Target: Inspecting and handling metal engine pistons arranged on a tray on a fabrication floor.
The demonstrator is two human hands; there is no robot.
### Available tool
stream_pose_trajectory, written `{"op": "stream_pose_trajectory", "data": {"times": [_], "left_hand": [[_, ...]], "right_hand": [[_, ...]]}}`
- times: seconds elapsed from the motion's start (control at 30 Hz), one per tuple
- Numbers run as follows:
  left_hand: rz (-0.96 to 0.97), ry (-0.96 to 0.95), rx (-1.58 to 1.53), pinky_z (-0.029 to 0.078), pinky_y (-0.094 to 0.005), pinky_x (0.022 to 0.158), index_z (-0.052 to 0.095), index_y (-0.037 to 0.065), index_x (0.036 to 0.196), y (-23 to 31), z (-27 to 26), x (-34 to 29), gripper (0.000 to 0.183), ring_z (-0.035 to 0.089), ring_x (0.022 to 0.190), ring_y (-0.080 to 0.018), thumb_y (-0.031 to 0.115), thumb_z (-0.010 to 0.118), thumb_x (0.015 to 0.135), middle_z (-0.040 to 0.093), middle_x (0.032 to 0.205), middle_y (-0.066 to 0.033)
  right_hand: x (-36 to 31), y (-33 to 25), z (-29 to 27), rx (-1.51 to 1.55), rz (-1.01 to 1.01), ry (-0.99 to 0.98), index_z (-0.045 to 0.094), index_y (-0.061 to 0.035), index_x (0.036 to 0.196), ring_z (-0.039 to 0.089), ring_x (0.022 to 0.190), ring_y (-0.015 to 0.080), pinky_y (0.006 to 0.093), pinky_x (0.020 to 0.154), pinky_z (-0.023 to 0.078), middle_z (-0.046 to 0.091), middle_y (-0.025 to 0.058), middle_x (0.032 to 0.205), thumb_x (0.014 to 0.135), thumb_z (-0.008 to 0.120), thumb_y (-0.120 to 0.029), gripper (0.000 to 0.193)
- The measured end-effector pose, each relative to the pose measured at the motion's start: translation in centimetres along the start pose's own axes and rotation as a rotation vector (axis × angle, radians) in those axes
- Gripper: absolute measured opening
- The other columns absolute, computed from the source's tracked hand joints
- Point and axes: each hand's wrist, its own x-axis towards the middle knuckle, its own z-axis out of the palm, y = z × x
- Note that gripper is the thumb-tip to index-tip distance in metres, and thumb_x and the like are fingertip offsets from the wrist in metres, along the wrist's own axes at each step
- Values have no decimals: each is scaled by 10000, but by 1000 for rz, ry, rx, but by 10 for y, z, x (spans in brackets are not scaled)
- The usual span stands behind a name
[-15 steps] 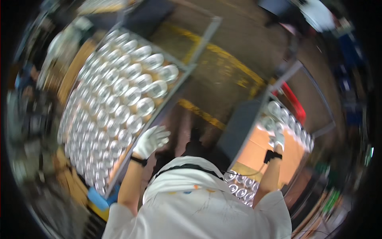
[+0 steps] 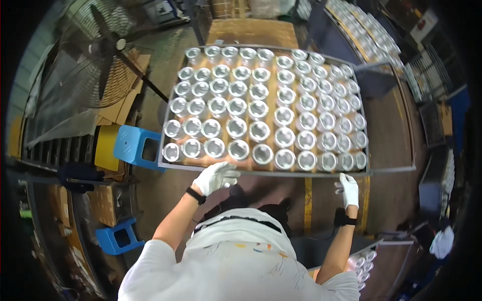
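Shiny metal cups (image 2: 236, 128) stand in rows on a brown surface framed by a grey metal rim (image 2: 291, 174), straight ahead of me. My left hand (image 2: 217, 178), in a white glove, is at the near edge, left of the middle. Its fingers are apart and curve to the right, with nothing in them. At the near right corner is my right hand (image 2: 348, 191), also gloved, fingers loosely apart and pointing at the rim. Whether its fingertips touch the rim I cannot tell. Both wrists carry black bands.
A large fan (image 2: 120, 44) stands at the far left. Blue stools (image 2: 131, 144) are left of the cups. Another rack of cups (image 2: 359, 30) is at the far right. Behind my right arm, more cups (image 2: 366, 263) sit on a second table. A metal frame (image 2: 414, 145) juts out right.
My view has turned left, so the large rack of cups now lies ahead. My right hand has left the cardboard on the other table and is by this rack's near edge.
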Motion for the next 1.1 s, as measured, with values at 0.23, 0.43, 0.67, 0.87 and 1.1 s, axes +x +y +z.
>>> {"op": "stream_pose_trajectory", "data": {"times": [0.23, 0.43, 0.67, 0.87, 1.1], "left_hand": [[154, 166, -265, 538, -309, 743, 497, 12, 1417, -11, -71, -86, 541, 670, 996, -277, 396, 487, 1037, 608, 1352, -217], [269, 270, -402, 538, -326, 754, 522, 21, 1381, -44, -88, -116, 534, 674, 998, -289, 416, 515, 1021, 620, 1330, -220], [378, 387, -527, 521, -309, 741, 592, 74, 1310, -54, -94, -134, 506, 668, 953, -260, 462, 557, 988, 652, 1279, -176], [389, 370, -498, 533, -320, 732, 584, 77, 1315, -28, -92, -106, 500, 671, 954, -254, 465, 526, 1004, 657, 1275, -159], [330, 311, -318, 544, -302, 709, 561, 48, 1346, 41, -67, -65, 497, 683, 945, -256, 425, 503, 1028, 666, 1256, -166]], "right_hand": [[31, -133, 180, -312, -563, -417, 675, 24, 1154, 649, 833, 170, 328, 716, 520, 707, 114, 992, 970, 653, -274, 351], [46, -204, 295, -489, -522, -688, 667, 12, 1014, 664, 824, 191, 363, 732, 510, 685, 174, 898, 992, 596, -350, 369], [118, -188, 338, -712, -842, -635, 677, 5, 981, 652, 662, 192, 360, 622, 514, 698, 111, 832, 975, 613, -354, 365], [98, -183, 296, -616, -452, -701, 682, 5, 1010, 697, 685, 259, 388, 711, 531, 700, 148, 802, 957, 602, -360, 378], [95, -137, 248, -718, -556, -575, 710, -16, 986, 667, 819, 365, 447, 781, 512, 702, 187, 879, 954, 577, -401, 409]]}}
